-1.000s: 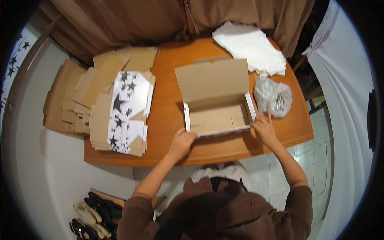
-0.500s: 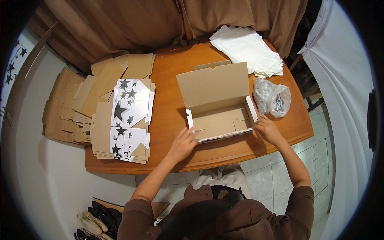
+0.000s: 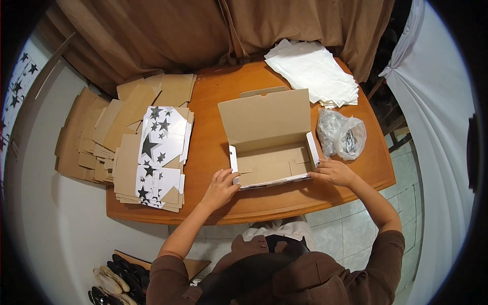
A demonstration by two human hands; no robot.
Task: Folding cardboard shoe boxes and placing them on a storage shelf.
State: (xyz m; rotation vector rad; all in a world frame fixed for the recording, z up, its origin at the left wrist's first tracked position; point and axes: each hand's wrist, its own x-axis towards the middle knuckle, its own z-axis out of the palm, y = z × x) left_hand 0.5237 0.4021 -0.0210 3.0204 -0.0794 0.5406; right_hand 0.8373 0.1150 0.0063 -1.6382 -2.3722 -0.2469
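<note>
An open cardboard box (image 3: 274, 120), brown inside with white outer sides, stands near the table's front edge. Its lid is raised at the back, and no contents show inside. My left hand (image 3: 222, 188) has its fingers curled against the box's left front corner. At the right front corner, my right hand (image 3: 333, 172) grips the edge with fingers bent; part of that grip is hidden. The box rests on the wooden table (image 3: 203, 137).
Left of the box lie flat white cardboard blanks with black stars (image 3: 161, 132) and stacked brown cardboard (image 3: 96, 124). White paper sheets (image 3: 312, 71) lie at the back right, behind a clear plastic bag (image 3: 341, 133). Shoes (image 3: 119, 277) sit below at left.
My left hand has shifted left from over the box's front corner, and its fingers have curled around the outside. My right hand stays at its corner. The whole view has tilted slightly.
</note>
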